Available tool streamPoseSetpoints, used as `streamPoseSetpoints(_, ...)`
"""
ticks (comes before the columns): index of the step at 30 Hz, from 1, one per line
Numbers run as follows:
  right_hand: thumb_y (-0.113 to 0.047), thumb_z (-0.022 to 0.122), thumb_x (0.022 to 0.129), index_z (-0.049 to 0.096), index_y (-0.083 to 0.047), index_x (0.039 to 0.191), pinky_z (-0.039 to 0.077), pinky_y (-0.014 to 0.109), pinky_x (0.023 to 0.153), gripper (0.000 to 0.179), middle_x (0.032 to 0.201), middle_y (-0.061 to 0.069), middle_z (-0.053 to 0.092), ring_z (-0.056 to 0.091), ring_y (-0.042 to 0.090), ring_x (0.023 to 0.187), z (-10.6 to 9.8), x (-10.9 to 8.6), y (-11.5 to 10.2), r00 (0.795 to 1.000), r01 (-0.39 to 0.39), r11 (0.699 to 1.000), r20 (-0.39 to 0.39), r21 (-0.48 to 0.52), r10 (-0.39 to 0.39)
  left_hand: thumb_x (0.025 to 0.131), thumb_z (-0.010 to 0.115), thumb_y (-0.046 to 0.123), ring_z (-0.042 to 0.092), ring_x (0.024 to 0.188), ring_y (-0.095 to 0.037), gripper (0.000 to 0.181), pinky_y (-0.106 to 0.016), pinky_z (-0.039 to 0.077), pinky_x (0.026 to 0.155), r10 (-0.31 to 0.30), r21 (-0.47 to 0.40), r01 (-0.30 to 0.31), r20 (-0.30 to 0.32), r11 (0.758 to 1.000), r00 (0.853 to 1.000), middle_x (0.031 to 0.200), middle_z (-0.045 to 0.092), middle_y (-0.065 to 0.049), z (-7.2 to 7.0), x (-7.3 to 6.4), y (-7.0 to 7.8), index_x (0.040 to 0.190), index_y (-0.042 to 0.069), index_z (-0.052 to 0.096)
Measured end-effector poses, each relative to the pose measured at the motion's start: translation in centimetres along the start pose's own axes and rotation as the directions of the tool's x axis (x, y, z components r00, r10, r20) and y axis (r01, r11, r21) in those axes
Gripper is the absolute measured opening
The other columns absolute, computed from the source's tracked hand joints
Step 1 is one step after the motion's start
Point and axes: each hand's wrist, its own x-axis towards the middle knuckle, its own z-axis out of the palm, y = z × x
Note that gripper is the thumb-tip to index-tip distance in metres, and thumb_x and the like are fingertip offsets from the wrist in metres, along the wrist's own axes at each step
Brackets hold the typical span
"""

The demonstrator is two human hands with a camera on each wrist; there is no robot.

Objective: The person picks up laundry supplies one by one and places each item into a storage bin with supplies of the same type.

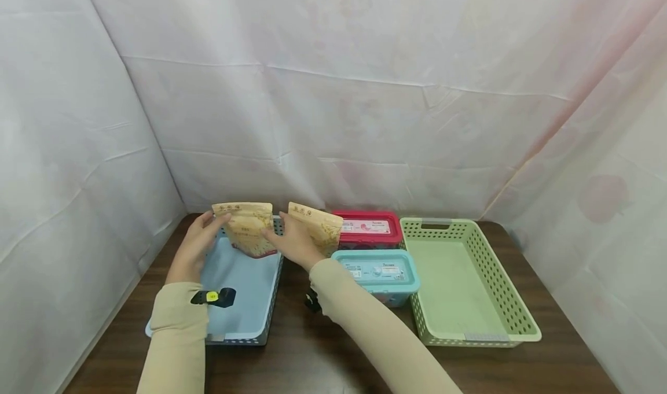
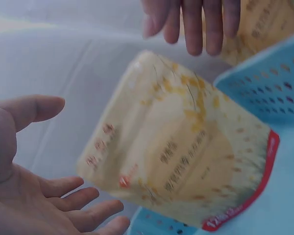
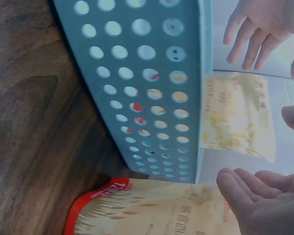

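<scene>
A cream-yellow pouch with a red bottom band (image 1: pixel 247 232) stands in the far part of the blue basket (image 1: pixel 245 319). My left hand (image 1: pixel 200 240) is at the pouch's left, thumb and fingers spread; the left wrist view shows a gap between them and the pouch. On its other side is my right hand (image 1: pixel 297 240), fingers extended and apart from the pouch in the right wrist view. A second matching pouch (image 1: pixel 325 229) stands on the table just outside the basket's right wall, partly hidden behind my right hand in the head view.
Right of the second pouch sit a red lidded box (image 1: pixel 367 227) and, nearer, a light-blue lidded box (image 1: pixel 377 269), partly covered by my right sleeve. A green perforated basket (image 1: pixel 448 290) stands at the right of the dark wooden table (image 1: pixel 312 359). White cloth hangs behind.
</scene>
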Motion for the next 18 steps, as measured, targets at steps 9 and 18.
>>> streamPoseSetpoints(9, -0.049, 0.06, 0.099, 0.031, -0.008, 0.157, 0.043, 0.044, 0.107, 0.077, 0.154, 0.01, 0.042, 0.045, 0.024, 0.137, -0.9, -0.5, -0.6, 1.0, 0.005, 1.0, 0.013, -0.003, -0.005, 0.097, 0.057, 0.055, 0.0, 0.151, -0.04, 0.098, -0.065, 0.008, 0.116, 0.1, -0.013, -0.099, 0.045, 0.995, 0.994, 0.166, -0.006, -0.014, 1.0, -1.7, 1.7, 0.162, 0.012, -0.002)
streamPoseSetpoints(18, -0.056, 0.061, 0.096, 0.033, -0.008, 0.157, 0.047, 0.044, 0.103, 0.083, 0.152, 0.008, 0.045, 0.05, 0.025, 0.133, -2.4, -0.9, -1.0, 0.999, 0.051, 0.998, 0.0, -0.038, -0.051, 0.098, 0.058, 0.05, -0.001, 0.15, -0.04, 0.093, -0.07, 0.006, 0.114, 0.179, -0.017, -0.178, 0.065, 0.984, 0.982, 0.166, -0.001, -0.015, 1.9, -2.9, 2.5, 0.162, 0.013, 0.001)
